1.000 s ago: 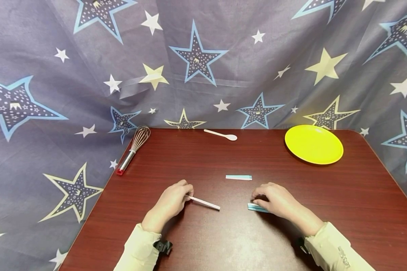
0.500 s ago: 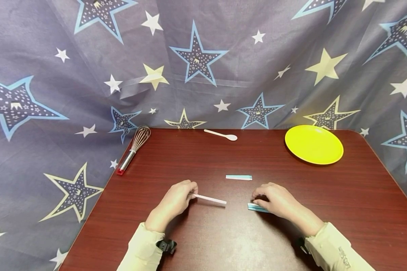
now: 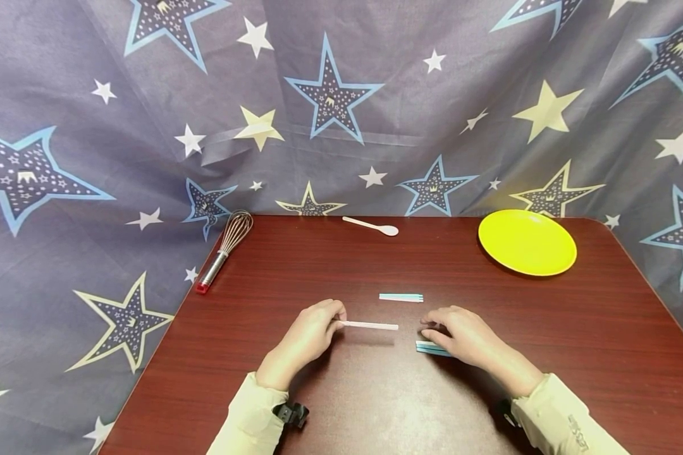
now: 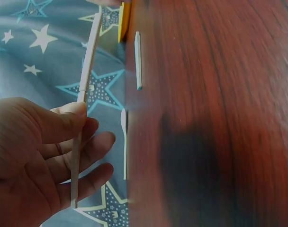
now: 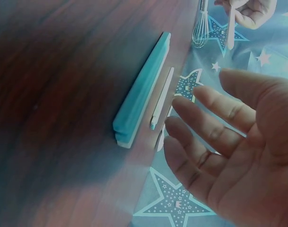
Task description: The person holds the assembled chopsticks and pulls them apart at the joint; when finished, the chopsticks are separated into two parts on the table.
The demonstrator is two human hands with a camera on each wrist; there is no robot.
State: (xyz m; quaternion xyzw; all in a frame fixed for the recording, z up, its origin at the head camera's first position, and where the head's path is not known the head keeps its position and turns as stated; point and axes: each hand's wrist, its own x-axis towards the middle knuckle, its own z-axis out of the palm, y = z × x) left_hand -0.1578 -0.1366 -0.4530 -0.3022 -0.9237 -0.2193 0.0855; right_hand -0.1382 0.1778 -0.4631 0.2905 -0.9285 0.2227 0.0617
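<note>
My left hand (image 3: 310, 335) pinches one end of a thin pinkish-white stick (image 3: 371, 326) between thumb and fingers, holding it off the table. In the left wrist view the stick (image 4: 90, 54) has a thicker far part and a thinner part running down past the palm. My right hand (image 3: 461, 332) hovers with loosely bent fingers beside a small teal-and-white bundle of flat sticks (image 3: 429, 348). The right wrist view shows this bundle (image 5: 141, 90) lying apart from the fingers, and nothing in the palm. A second pale-blue-and-white bundle (image 3: 401, 297) lies further back between the hands.
A whisk (image 3: 223, 256) lies along the table's left edge. By the back edge is a white spoon (image 3: 372, 226). At the back right rests a yellow plate (image 3: 526, 243). A star-patterned cloth (image 3: 341, 164) hangs behind the reddish-brown table (image 3: 296, 265).
My left hand has moved right and slightly away from me with the stick, which has swung level and lifted. The right hand's fingers have shifted slightly. Both bundles lie as before.
</note>
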